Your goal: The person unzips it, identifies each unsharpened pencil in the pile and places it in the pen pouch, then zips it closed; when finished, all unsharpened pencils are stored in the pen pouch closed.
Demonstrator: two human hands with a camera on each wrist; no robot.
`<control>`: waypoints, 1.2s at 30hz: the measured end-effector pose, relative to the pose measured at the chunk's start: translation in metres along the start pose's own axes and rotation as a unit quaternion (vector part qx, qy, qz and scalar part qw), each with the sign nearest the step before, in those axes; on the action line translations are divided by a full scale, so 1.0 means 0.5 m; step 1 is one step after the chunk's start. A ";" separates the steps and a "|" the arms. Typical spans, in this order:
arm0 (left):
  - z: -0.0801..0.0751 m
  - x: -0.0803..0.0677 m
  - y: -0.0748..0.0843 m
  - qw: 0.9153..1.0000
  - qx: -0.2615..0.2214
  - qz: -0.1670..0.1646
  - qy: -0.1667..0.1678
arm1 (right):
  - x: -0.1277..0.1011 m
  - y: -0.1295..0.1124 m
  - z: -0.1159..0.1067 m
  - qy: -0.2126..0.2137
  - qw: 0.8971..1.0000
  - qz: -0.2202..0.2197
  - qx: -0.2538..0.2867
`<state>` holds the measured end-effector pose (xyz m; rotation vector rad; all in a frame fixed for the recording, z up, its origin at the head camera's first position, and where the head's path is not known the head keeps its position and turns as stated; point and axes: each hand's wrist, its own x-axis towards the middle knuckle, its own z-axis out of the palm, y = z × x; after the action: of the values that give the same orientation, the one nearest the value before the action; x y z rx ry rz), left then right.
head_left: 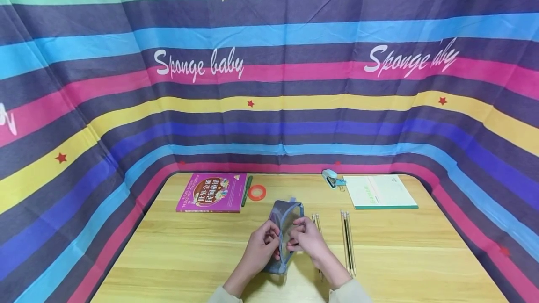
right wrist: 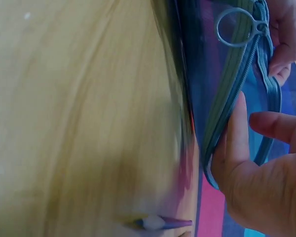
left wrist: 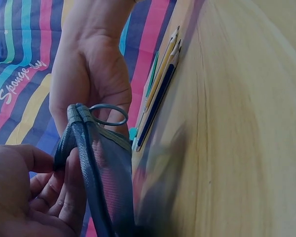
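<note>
While held, pouch (head_left: 284,235) lengthwise away.

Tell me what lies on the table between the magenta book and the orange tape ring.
A green pen lies between the magenta book and the orange tape ring, along the book's right edge; the head view shows it.

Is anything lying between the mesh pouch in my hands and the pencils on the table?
Nothing visible. The mesh pouch is held by both hands, and the nearest pencils lie just right of it on bare table.
</note>
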<state>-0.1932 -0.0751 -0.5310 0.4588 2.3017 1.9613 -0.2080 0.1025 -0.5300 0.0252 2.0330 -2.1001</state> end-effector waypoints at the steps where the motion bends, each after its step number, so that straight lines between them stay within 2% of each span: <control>1: 0.000 0.000 0.000 1.000 -0.001 0.001 0.000 | -0.001 -0.001 -0.002 0.000 1.000 -0.001 -0.002; 14: -0.001 0.000 -0.005 1.000 0.007 0.005 -0.003 | -0.014 -0.012 -0.032 0.005 1.000 -0.005 -0.030; 26: -0.010 0.004 0.003 1.000 0.018 0.008 0.000 | -0.015 0.007 -0.059 0.035 0.998 -0.009 -0.046; 30: -0.013 0.006 0.005 1.000 0.020 0.017 0.005 | -0.018 0.012 -0.061 0.031 0.998 -0.015 -0.057; 36: -0.013 0.007 0.007 1.000 0.011 0.012 0.003 | -0.015 0.012 -0.062 0.004 0.996 -0.038 -0.080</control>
<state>-0.1976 -0.0797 -0.5262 0.4845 2.3340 1.9521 -0.2040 0.1341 -0.5363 -0.0707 2.2329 -1.9747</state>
